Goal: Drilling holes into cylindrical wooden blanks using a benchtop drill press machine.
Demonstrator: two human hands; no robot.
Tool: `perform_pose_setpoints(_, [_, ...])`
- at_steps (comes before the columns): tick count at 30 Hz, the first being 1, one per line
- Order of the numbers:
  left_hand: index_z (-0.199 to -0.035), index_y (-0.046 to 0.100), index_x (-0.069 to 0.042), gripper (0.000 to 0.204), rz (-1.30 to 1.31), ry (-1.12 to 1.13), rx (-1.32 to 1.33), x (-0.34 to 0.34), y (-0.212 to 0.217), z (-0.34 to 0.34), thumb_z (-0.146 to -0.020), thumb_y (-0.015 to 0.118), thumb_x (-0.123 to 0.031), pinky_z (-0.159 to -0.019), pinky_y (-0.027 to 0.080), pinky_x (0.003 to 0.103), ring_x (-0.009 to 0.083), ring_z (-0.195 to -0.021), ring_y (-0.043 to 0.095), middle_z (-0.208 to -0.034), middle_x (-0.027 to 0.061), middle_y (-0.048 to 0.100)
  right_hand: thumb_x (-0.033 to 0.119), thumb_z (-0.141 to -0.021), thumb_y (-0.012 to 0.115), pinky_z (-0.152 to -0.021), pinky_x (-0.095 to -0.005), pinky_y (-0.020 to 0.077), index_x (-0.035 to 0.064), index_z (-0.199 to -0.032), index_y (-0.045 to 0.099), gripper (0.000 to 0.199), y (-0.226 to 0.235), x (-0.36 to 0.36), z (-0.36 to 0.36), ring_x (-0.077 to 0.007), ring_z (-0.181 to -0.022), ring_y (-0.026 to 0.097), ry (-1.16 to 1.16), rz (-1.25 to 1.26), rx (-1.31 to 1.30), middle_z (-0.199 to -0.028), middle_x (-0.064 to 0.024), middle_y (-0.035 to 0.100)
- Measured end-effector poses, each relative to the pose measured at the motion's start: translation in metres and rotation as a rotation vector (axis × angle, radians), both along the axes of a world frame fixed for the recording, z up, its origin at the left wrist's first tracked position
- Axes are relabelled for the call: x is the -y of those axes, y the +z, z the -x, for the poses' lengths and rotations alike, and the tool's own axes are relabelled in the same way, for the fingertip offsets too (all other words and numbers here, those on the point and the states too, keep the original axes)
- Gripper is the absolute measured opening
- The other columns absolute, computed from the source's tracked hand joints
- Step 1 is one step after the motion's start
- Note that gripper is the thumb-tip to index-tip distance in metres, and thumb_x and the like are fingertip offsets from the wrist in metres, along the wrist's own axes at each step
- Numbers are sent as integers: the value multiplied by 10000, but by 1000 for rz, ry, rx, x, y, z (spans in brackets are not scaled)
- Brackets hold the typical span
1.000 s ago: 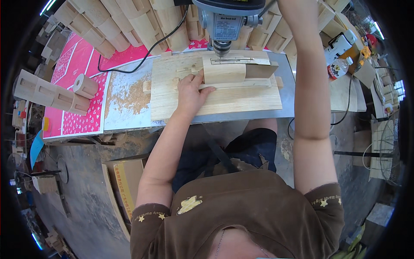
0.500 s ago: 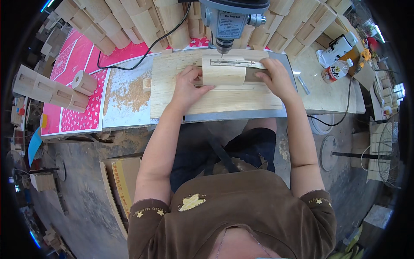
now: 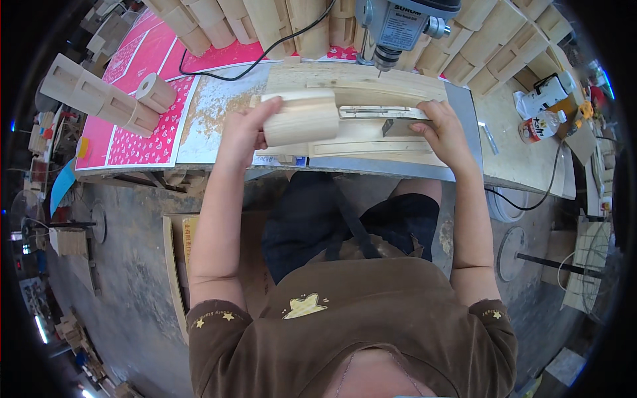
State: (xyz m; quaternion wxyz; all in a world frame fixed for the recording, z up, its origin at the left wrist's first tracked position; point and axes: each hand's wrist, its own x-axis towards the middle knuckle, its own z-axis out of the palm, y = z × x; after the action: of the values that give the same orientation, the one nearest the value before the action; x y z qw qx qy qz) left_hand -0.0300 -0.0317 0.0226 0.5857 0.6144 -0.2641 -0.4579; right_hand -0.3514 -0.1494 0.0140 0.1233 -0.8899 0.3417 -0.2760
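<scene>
Smoothly rounded, pale wooden block (image 3: 302,121)

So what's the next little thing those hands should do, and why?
I think the left hand should ease the block a bit farther left, clear of the strip. Only that hand grips the block, which sits left of the drill, not under its bit, while the right hand is on the strip's right end.
</scene>
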Motion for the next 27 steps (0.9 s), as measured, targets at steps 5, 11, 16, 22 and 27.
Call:
perform_pose_setpoints(5, [-861,618,32,419,-141,-109,109,1,-9,0,-779,693,-372,-410,369,203,85,-469,526,-632,43,590,91,-741,687,-792,-370,416,27,-998,558,294,1,-1,5,-300,-902,510,-25,-52,-37,-897,-103,574])
perform_pose_setpoints(11, [-777,603,48,464,-113,-175,110,11,-18,10,-763,716,-403,-413,342,205,70,-445,467,-583,36,561,150,-753,674,-763,-383,434,81,-949,564,235,1,0,8,-275,-899,526,-48,-33,-56,-899,-53,589])
perform_pose_setpoints(16, [-844,605,39,514,-63,-167,54,21,-36,50,-776,709,-461,-493,375,200,71,-547,492,-662,31,568,101,-735,682,-787,-389,424,48,-977,558,277,1,-5,1,-304,-912,520,-37,-11,-54,-907,-93,585])
perform_pose_setpoints(22, [-937,573,27,413,212,-216,53,19,-48,64,-750,778,-278,-701,469,242,119,-787,579,-867,64,603,83,-710,694,-773,-395,436,61,-984,579,297,-3,-7,3,-304,-908,527,-73,31,-24,-908,-94,596])
perform_pose_setpoints(27, [-1131,541,38,556,432,-242,606,10,-63,73,-681,801,-158,-882,463,343,256,-1019,577,-1069,143,599,90,-696,709,-771,-393,441,77,-1037,606,356,-10,9,6,-299,-894,531,-141,57,-6,-895,-94,600])
